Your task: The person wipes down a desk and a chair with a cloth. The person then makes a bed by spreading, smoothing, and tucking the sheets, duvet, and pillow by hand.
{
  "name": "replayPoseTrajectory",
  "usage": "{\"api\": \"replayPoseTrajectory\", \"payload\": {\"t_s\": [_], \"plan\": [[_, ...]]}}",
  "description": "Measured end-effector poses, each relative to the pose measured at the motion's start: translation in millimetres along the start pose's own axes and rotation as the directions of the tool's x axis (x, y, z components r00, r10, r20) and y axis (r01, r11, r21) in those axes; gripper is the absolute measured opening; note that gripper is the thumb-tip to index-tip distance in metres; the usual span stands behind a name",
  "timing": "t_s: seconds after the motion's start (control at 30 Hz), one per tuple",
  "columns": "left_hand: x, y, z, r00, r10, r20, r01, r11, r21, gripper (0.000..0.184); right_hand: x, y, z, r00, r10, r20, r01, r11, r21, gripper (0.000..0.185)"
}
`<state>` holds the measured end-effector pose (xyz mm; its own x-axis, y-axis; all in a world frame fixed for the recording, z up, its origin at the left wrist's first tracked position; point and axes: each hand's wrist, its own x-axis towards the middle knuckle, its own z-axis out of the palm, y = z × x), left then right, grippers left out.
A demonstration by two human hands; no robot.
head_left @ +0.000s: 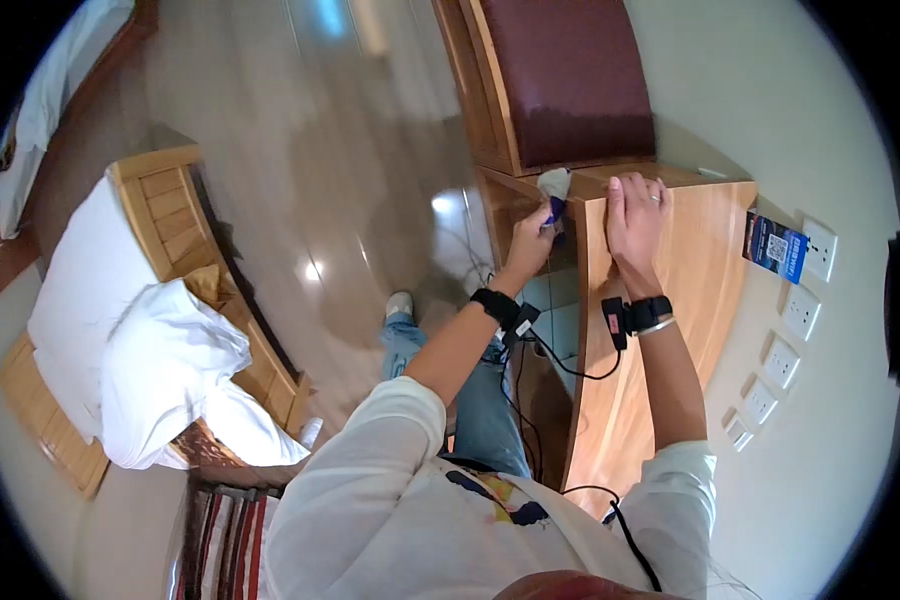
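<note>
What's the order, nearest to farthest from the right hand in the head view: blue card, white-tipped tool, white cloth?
1. White-tipped tool: just left of the right hand, in the left hand.
2. Blue card: right, by the wall sockets.
3. White cloth: far left.

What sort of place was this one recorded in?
Probably a hotel or guest room, judging by the white linens draped over wooden furniture, a QR-code card by the wall sockets, and a wooden counter.
</note>
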<state>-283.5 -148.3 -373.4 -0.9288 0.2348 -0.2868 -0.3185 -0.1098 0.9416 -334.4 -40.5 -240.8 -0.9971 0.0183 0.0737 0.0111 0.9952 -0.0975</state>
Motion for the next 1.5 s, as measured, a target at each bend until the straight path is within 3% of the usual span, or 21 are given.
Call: {"api": "replayPoseTrajectory", "payload": {"t_s": [0.17,0.23,0.33,0.37,0.4,0.43,0.5,0.6,0.67,0.73,0.8,0.9,0.97,1.03,1.07,1.13,1.2,1.3,1.37,1.43,1.5], "plan": [[-17.5,49.9,-11.3,0.981,0.037,0.188,-0.032,0.999,-0.033,0.035,2.6,-1.2,0.4,0.994,0.013,-0.111,-0.009,0.999,0.043,0.024],[-18.1,66.0,-18.8,0.959,-0.055,0.278,0.091,0.989,-0.120,0.035,2.7,0.6,3.7,0.982,-0.013,-0.189,0.015,1.000,0.011,0.023],[-19.9,60.0,-31.3,0.995,-0.090,0.040,0.088,0.995,0.040,0.029,-2.0,7.2,6.3,0.980,-0.004,-0.201,0.014,0.999,0.048,0.023],[-23.1,68.7,-43.7,0.979,-0.202,-0.017,0.203,0.973,0.106,0.028,-2.2,11.4,8.2,0.962,-0.066,-0.264,0.068,0.998,-0.004,0.023],[-23.0,32.0,-63.5,0.993,-0.104,-0.051,0.108,0.992,0.069,0.028,-6.0,11.8,9.4,0.973,-0.031,-0.228,0.038,0.999,0.024,0.023],[-34.4,51.5,-73.6,0.990,-0.124,-0.060,0.113,0.981,-0.156,0.031,-2.6,13.5,9.9,0.979,-0.016,-0.204,0.027,0.998,0.054,0.024],[-63.5,99.0,-94.5,0.973,-0.210,-0.097,0.173,0.938,-0.301,0.031,-2.6,9.5,1.1,0.983,0.055,-0.176,-0.004,0.961,0.277,0.024],[-122.2,164.3,-122.0,0.988,-0.135,-0.070,0.127,0.986,-0.107,0.030,-2.3,11.4,0.5,0.976,0.081,-0.204,0.013,0.906,0.423,0.020],[-159.3,208.1,-132.5,0.980,-0.176,-0.088,0.172,0.984,-0.050,0.027,-0.6,12.4,4.5,0.948,0.220,-0.228,-0.016,0.752,0.659,0.017],[-190.3,246.0,-138.4,0.977,-0.193,-0.093,0.192,0.981,-0.016,0.021,-9.4,-9.6,-17.9,0.924,0.382,0.014,-0.028,0.031,0.999,0.020],[-213.6,286.8,-139.6,0.966,-0.257,-0.018,0.255,0.965,-0.055,0.021,-47.8,-39.4,-75.1,0.969,0.217,0.122,-0.073,-0.221,0.972,0.025],[-227.4,319.9,-117.9,0.964,-0.219,0.152,0.219,0.976,0.019,0.021,-110.6,-53.5,-150.7,0.950,-0.272,0.153,-0.198,-0.145,0.969,0.030],[-228.1,332.7,-88.3,0.941,-0.159,0.297,0.143,0.987,0.074,0.021,-155.2,-61.7,-197.7,0.930,-0.310,0.196,-0.233,-0.086,0.969,0.035],[-223.8,337.3,-48.9,0.807,-0.030,0.590,-0.101,0.977,0.187,0.023,-195.9,-62.7,-209.1,0.898,-0.410,0.159,-0.277,-0.248,0.928,0.041],[-227.2,334.2,-28.3,0.768,-0.039,0.640,-0.105,0.977,0.186,0.023,-218.2,-54.5,-219.5,0.874,-0.426,0.234,-0.333,-0.175,0.927,0.048],[-233.8,327.7,8.5,0.637,0.086,0.766,-0.357,0.914,0.194,0.029,-259.0,-60.5,-241.9,0.984,-0.042,0.171,-0.176,-0.198,0.964,0.043],[-246.7,320.8,31.6,0.487,0.132,0.864,-0.465,0.876,0.128,0.029,-305.0,-65.5,-253.0,0.950,0.283,0.135,-0.090,-0.166,0.982,0.035],[-276.5,314.8,42.4,0.305,0.110,0.946,-0.496,0.866,0.059,0.026,-390.1,-109.4,-289.0,0.656,0.755,0.031,0.025,-0.062,0.998,0.032],[-295.8,311.1,33.6,0.235,-0.008,0.972,-0.427,0.897,0.111,0.024,-482.2,-128.5,-245.1,0.387,0.911,0.140,0.044,-0.170,0.984,0.029],[-301.0,294.5,22.5,0.211,-0.189,0.959,-0.231,0.944,0.236,0.022,-574.9,-183.3,-230.9,-0.053,0.997,0.050,-0.005,-0.050,0.999,0.025],[-308.2,286.4,16.3,0.211,-0.270,0.940,-0.273,0.907,0.321,0.021,-642.9,-267.3,-241.6,-0.421,0.906,-0.039,0.101,0.090,0.991,0.024]]}}
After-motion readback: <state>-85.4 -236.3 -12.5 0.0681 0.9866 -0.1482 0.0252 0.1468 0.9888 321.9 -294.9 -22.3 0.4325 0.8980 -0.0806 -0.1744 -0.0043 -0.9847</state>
